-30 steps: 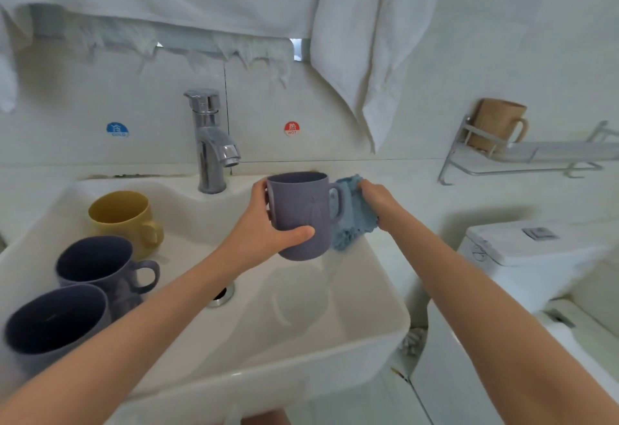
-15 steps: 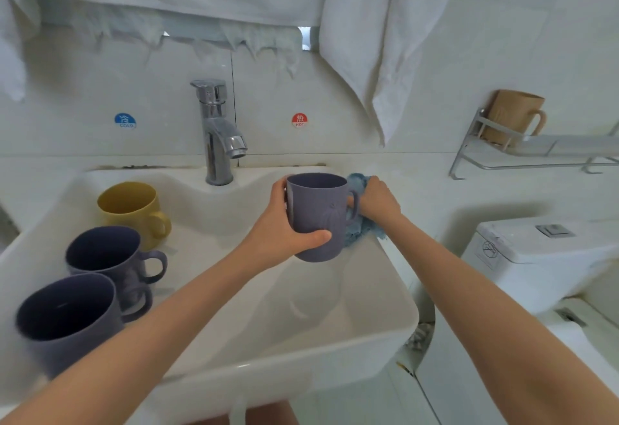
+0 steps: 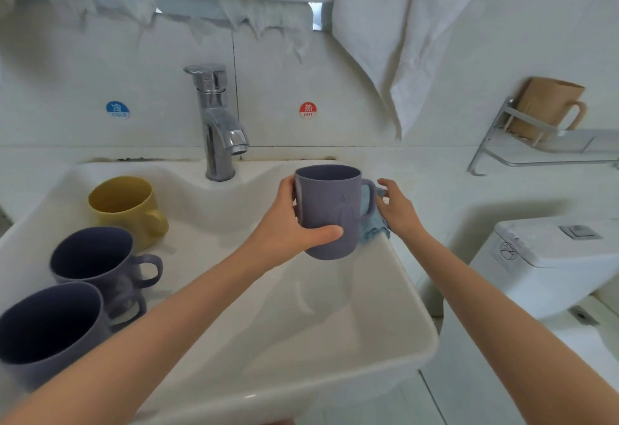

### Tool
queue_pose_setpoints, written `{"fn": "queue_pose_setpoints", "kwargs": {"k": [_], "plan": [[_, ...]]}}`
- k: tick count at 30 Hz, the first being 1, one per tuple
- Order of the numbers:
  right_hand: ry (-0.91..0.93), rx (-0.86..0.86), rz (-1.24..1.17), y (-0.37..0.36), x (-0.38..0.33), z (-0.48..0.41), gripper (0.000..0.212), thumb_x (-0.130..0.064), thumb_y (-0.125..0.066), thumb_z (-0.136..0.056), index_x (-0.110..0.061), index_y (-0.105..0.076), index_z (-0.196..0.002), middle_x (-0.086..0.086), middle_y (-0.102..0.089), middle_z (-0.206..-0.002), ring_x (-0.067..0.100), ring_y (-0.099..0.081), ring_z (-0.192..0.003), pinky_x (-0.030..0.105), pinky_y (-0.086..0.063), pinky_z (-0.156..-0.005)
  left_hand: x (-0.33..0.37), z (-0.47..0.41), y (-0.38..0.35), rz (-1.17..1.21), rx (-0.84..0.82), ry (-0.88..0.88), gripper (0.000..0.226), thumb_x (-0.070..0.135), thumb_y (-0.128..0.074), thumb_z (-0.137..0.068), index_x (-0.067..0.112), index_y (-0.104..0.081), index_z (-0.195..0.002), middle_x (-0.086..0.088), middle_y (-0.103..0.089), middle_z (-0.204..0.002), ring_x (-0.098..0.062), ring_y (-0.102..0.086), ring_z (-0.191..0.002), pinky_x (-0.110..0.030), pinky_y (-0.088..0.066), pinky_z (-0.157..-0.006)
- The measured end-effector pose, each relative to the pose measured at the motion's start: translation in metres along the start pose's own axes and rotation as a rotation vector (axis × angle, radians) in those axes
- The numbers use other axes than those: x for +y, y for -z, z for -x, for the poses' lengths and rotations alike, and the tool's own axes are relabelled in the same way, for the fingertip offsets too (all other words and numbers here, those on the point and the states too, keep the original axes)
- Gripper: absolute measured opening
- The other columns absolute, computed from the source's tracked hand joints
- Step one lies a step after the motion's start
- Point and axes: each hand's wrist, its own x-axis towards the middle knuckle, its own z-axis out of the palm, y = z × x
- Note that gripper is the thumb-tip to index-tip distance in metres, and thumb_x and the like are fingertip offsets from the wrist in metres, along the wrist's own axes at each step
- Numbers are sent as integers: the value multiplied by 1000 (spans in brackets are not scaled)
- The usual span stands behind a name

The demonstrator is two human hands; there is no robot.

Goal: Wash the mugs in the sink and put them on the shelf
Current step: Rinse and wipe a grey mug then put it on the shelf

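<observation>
My left hand (image 3: 288, 230) grips a purple mug (image 3: 330, 210) upright above the right side of the white sink (image 3: 412, 290). My right hand (image 3: 398, 210) rests with loosened fingers on a blue cloth (image 3: 371, 230) that lies on the sink's right rim, just behind the mug's handle. A yellow mug (image 3: 124, 203) and two dark purple mugs (image 3: 97, 257) (image 3: 47, 327) stand in the sink's left part. A tan mug (image 3: 546, 109) leans on the metal wall shelf (image 3: 536, 156) at the right.
A chrome faucet (image 3: 217, 123) stands at the back of the sink, with no water running. White towels (image 3: 402, 39) hang from above. A white toilet tank (image 3: 549, 257) sits below the shelf, to the right of the sink.
My right hand has lowered the blue cloth onto the sink's right rim and its fingers have loosened. The purple mug stays held in my left hand.
</observation>
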Motion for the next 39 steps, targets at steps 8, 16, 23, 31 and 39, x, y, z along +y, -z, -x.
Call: {"fn": "queue_pose_setpoints", "kwargs": {"k": [8,16,23,31,39], "plan": [[273,7,-510,21,-23,19,27,-2,-43,-96,-15,-66,-102,-1,-69,-103,7,-62,-99,21,-49,-82,-8,-36,-1,86,-80,23,91,31,-82,-55,31,-33,-132,16,-46,-131,-1,-50,-116,-17,-53,-75],[70,-303,-795,56,-56,39,41,-59,-71,-68,-31,-66,-97,-6,-66,-110,19,-60,-107,34,-51,-87,39,-55,6,260,-216,113,92,30,-78,-49,33,-37,-130,9,-49,-132,-6,-54,-116,-21,-51,-78],[30,-180,-738,140,-112,72,65,-45,-81,-62,-9,-58,-112,8,-56,-129,22,-64,-105,30,-51,-84,120,-58,1,168,-298,149,90,29,-79,-55,23,-34,-133,11,-47,-133,1,-47,-121,-27,-47,-96],[-116,66,-651,201,-106,117,62,-16,-78,-73,-22,-48,-128,-7,-60,-119,2,-62,-99,18,-52,-72,167,-60,-67,-25,-292,17,60,32,-74,-61,32,-40,-110,20,-49,-111,0,-52,-102,-14,-47,-82],[-184,30,-631,269,-36,126,70,-61,-56,-74,-26,-42,-133,-1,-59,-122,13,-60,-107,36,-54,-88,171,-82,-170,-5,-426,-7,57,15,-75,-74,32,-36,-112,22,-46,-110,2,-52,-98,-5,-47,-75]]}}
